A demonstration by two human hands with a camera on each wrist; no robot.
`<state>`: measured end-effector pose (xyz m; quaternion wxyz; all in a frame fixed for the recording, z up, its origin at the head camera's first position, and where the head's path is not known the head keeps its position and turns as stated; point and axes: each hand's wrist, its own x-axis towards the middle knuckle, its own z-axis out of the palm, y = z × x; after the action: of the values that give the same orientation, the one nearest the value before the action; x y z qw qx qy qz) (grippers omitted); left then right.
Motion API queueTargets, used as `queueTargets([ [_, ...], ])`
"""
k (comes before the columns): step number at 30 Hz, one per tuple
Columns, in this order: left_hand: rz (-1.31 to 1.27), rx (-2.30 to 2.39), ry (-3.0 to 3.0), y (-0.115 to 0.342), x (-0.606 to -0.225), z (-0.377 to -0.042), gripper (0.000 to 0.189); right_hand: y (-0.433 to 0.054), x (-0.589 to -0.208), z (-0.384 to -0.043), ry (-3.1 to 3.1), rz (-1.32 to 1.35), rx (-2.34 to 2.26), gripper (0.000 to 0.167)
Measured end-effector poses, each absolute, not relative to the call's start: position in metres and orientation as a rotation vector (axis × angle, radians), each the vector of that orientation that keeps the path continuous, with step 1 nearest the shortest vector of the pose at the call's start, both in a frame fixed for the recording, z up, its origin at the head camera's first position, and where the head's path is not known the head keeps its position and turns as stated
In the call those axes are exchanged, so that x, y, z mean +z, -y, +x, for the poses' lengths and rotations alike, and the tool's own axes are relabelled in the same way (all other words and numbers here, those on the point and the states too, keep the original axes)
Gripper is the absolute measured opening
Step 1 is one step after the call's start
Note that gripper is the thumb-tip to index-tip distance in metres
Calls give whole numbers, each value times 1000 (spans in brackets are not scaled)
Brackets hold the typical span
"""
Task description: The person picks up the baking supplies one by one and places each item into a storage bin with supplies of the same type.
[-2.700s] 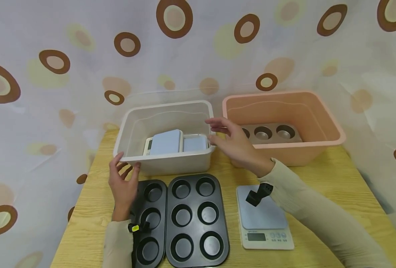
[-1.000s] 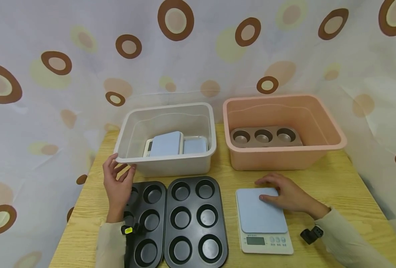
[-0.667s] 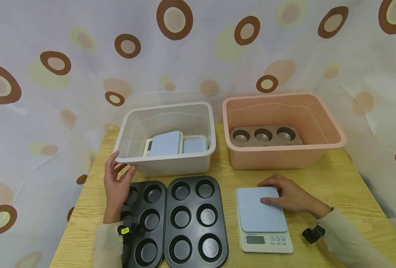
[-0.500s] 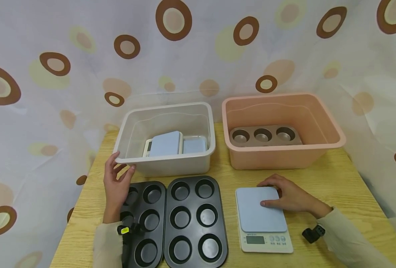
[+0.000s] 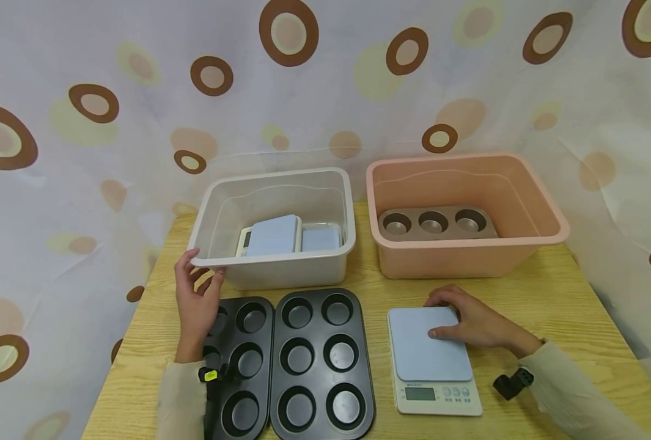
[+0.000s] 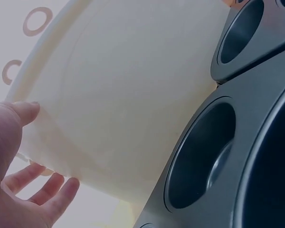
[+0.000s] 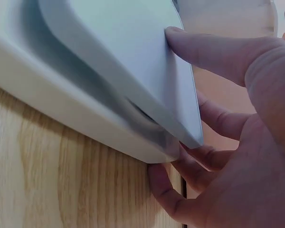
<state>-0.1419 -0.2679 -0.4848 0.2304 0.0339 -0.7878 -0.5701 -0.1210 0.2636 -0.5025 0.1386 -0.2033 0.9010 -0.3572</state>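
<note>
A digital kitchen scale [image 5: 435, 357] with a pale blue top lies at the table's right front. My right hand [image 5: 470, 321] grips its far right corner: in the right wrist view the thumb [image 7: 206, 50] lies on the top plate and the other fingers reach round the edge. My left hand [image 5: 198, 305] holds the front left corner of a white plastic bin [image 5: 286, 272]. The left wrist view has the thumb [image 6: 26, 111] at its rim and the fingers spread along the side. Inside the bin are two more pale blue kitchen scales, one [image 5: 272, 235] tilted against the other [image 5: 321, 237].
Two dark muffin tins [image 5: 322, 360] stand side by side in front of the white bin, the left one partly behind my left wrist. A pink bin [image 5: 441, 263] at the back right contains a brown muffin tin [image 5: 437, 223]. Patterned cloth [image 5: 325, 85] hangs behind the wooden table [image 5: 138, 366].
My right hand has come from the white bin's right rim down to the kitchen scale and taken hold of its corner. The left hand has stayed at the bin's corner, shifting slightly.
</note>
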Motion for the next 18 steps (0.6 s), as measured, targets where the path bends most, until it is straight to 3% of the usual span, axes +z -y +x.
queueTargets([
  [18, 79, -1572, 2153, 269, -487, -143, 60, -284, -477, -139, -2272, -631, -1202, 31],
])
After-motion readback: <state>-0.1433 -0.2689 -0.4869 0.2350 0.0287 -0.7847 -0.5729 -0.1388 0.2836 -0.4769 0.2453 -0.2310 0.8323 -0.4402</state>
